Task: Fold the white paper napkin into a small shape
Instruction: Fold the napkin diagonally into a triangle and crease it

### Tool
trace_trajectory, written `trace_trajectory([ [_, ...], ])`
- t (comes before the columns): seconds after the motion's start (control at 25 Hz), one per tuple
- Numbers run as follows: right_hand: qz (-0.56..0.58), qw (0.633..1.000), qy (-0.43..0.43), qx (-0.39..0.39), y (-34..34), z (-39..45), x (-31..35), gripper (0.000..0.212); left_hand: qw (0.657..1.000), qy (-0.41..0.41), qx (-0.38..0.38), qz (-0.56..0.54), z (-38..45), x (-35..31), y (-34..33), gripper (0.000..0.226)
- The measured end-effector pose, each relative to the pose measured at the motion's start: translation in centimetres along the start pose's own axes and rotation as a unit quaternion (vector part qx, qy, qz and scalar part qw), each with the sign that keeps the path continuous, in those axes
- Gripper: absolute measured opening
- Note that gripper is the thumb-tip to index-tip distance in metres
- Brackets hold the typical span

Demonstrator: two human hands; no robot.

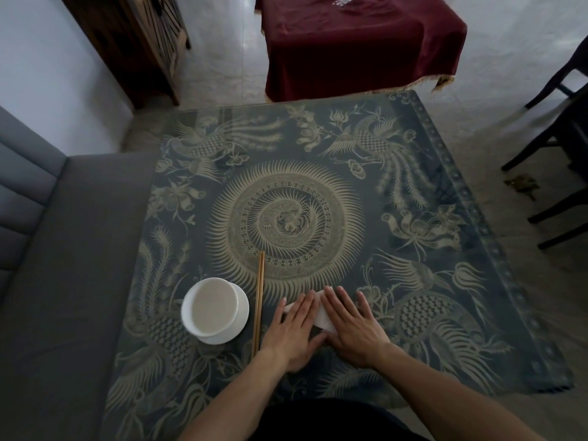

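The white paper napkin (323,318) lies flat on the patterned table (413,192) near its front edge, mostly hidden under my hands. Only a strip between the hands and small corners at the fingertips show. My left hand (294,332) rests palm down on the napkin's left part, fingers stretched out and close together. My right hand (353,326) lies palm down on its right part, fingers spread slightly. Both hands press flat on the paper and neither curls around it.
A white bowl (211,307) on a white saucer (241,316) stands left of my hands. A pair of wooden chopsticks (259,300) lies between the bowl and my left hand. A grey sofa (63,281) borders the table's left side; dark chairs (560,148) stand right.
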State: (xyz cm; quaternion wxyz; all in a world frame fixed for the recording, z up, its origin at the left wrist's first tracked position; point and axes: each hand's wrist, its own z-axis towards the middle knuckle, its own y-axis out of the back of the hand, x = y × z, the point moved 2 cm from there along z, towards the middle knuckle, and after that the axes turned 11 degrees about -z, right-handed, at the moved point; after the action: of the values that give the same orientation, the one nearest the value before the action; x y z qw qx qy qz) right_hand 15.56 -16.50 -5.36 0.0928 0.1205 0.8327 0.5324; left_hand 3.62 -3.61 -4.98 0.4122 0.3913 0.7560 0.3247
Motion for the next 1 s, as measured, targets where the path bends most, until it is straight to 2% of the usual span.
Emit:
trace_trajectory([
  [0.32,-0.006,0.999,-0.035,-0.011,-0.3,-1.4,-1.3,0.073,0.998,0.044,-0.033,0.019,-1.6,0.7,-1.0,0.071],
  [0.68,-0.006,0.999,-0.044,-0.001,-0.8,-1.1,-1.1,0.073,0.99,0.129,-0.054,0.024,-3.5,0.9,-1.8,0.076],
  [0.76,-0.002,0.999,-0.042,-0.02,-0.2,-1.2,-1.1,0.073,0.991,0.112,-0.065,0.019,-3.4,0.7,-1.3,0.075],
  [0.92,-0.009,0.998,-0.002,-0.062,0.7,-1.1,0.0,0.068,0.999,0.005,-0.05,0.007,-1.8,-0.9,-0.8,0.072],
  [1.0,-0.019,0.998,0.007,-0.067,0.5,-0.7,0.6,0.069,0.999,-0.003,-0.045,-0.004,-1.1,-1.1,-0.5,0.071],
])
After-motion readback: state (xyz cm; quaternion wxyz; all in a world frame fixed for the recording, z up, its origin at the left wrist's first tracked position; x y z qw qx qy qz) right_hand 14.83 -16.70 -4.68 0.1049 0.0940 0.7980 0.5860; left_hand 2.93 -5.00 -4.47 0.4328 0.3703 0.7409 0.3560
